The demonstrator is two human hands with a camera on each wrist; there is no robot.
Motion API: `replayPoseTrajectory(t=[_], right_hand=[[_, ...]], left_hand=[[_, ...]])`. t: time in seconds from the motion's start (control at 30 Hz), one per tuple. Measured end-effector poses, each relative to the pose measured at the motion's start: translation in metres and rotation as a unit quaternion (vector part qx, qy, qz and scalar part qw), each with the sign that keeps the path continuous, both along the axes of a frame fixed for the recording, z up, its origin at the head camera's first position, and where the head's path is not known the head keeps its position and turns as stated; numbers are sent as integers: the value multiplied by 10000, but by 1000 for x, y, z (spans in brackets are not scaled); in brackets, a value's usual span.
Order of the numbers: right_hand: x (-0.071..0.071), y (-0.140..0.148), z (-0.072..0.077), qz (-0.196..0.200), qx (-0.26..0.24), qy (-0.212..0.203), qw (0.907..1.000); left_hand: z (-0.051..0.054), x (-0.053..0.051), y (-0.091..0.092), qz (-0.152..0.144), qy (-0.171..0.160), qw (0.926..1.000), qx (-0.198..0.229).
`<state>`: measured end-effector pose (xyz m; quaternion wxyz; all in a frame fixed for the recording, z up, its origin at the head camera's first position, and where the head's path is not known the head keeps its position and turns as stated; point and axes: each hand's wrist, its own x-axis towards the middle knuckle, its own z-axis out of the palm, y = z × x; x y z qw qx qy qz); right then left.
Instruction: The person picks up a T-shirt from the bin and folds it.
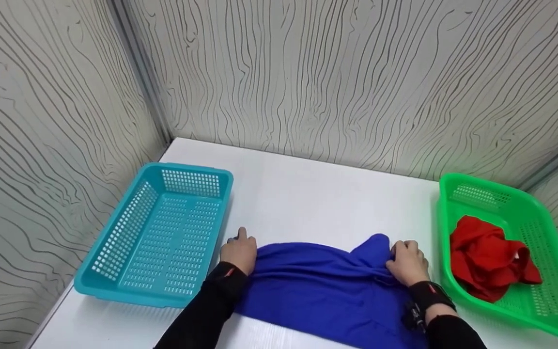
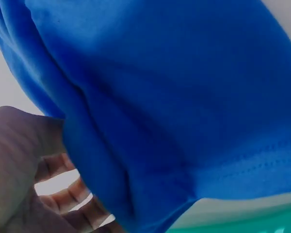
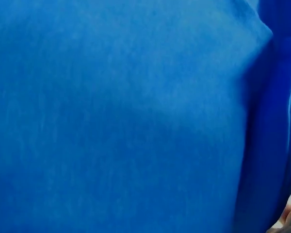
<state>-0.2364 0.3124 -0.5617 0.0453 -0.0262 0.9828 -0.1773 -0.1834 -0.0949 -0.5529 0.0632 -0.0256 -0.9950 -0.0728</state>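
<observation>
A blue garment, folded and wrinkled, spreads between both hands at the front of the white table. At its left edge, my left hand grips the cloth, with one finger stretched forward. Thumb and fingers of that hand take the garment's edge in the left wrist view, near a double-stitched hem. My right hand holds the bunched right end with curled fingers. Blue cloth fills most of the right wrist view, and only a sliver of the hand shows at its lower right corner.
To the left stands a turquoise perforated basket with nothing in it. A green basket on the right contains a crumpled red cloth. Patterned panels rise behind and beside the white table.
</observation>
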Motion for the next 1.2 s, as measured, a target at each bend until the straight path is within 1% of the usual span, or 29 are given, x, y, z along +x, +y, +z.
replayPoseTrajectory(t=[0.1, 0.13, 0.2, 0.3, 0.33, 0.4, 0.47, 0.57, 0.63, 0.7, 0.77, 0.83, 0.87, 0.93, 1.0, 1.07, 1.2], right_hand=[[-2, 2, 3, 36, -165, 118, 9998], [-2, 2, 5, 40, -270, 101, 9996], [-3, 1, 8, 29, -530, 46, 9986], [-4, 0, 12, 41, -995, 31, 9950], [-5, 0, 13, 74, -1118, 112, 9936], [-6, 1, 13, 244, -1309, 418, 9902], [-9, 3, 14, 451, -1361, 874, 9858], [-13, 6, 19, 646, -1160, 1787, 9749], [-17, 7, 27, 569, -963, 2322, 9662], [-21, 9, 37, 319, -873, 2714, 9580], [-23, 9, 48, -23, -916, 2899, 9527], [-27, 9, 60, -373, -1030, 2992, 9479], [-29, 9, 66, -531, -1080, 3040, 9450], [-32, 9, 78, -684, -1175, 3129, 9400], [-37, 11, 89, -664, -1232, 3261, 9349], [-41, 12, 99, -549, -1252, 3379, 9312], [-47, 12, 117, -351, -1137, 3556, 9270]], left_hand=[[5, -2, 0, -23, -208, 9998, -29], [6, -3, 0, -35, -315, 9995, -43], [12, -6, 0, -76, -476, 9988, -62], [20, -9, -1, -143, -577, 9982, -100], [23, -10, -1, -174, -594, 9980, -153], [29, -12, -3, -210, -583, 9978, -251], [34, -14, -4, -244, -485, 9977, -417], [40, -19, -7, -303, -259, 9969, -685], [44, -24, -9, -343, -68, 9962, -794], [50, -28, -11, -365, 28, 9963, -772], [55, -33, -13, -370, 61, 9975, -601], [62, -38, -16, -360, 74, 9986, -367], [64, -40, -17, -349, 132, 9990, -262], [69, -44, -20, -344, 287, 9990, -60], [73, -48, -23, -343, 483, 9982, 64], [76, -51, -26, -329, 673, 9971, 162], [84, -56, -28, -221, 839, 9959, 269]])
